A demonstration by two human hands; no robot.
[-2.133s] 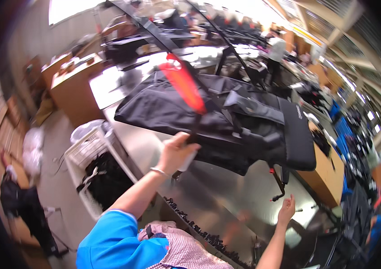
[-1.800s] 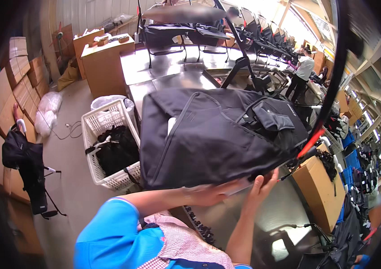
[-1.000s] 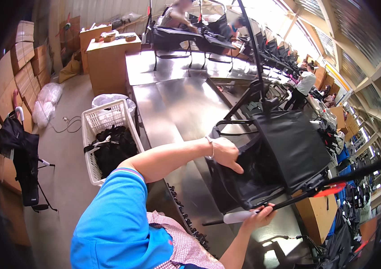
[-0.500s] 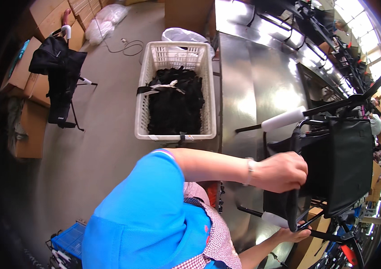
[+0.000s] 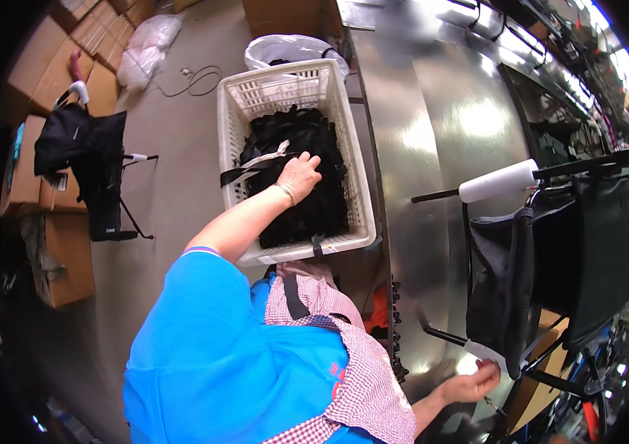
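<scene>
My left hand [image 5: 299,177] reaches into a white plastic crate [image 5: 359,185] and rests on a pile of black straps [image 5: 307,214], fingers apart. A strip of white and black webbing [image 5: 255,166] lies across the pile beside it. At the right, on the metal table, a black fabric seat on a tube frame [image 5: 510,288] lies on its side, like a folding stroller. White foam sleeves [image 5: 499,181] cover two of its tubes. My right hand [image 5: 475,382] is at the lower tube, its fingers curled against that foam sleeve and partly hidden.
The shiny metal table [image 5: 433,103] runs along the right of the crate. A white bag-lined bin [image 5: 285,48] stands behind the crate. Cardboard boxes [image 5: 63,251] and another black fabric frame [image 5: 96,155] stand at the left. A cable [image 5: 196,78] lies on the floor.
My left hand has left the seat frame and moved left into the crate, onto the straps. My right hand stays by the lower foam sleeve. The view has shifted somewhat.
</scene>
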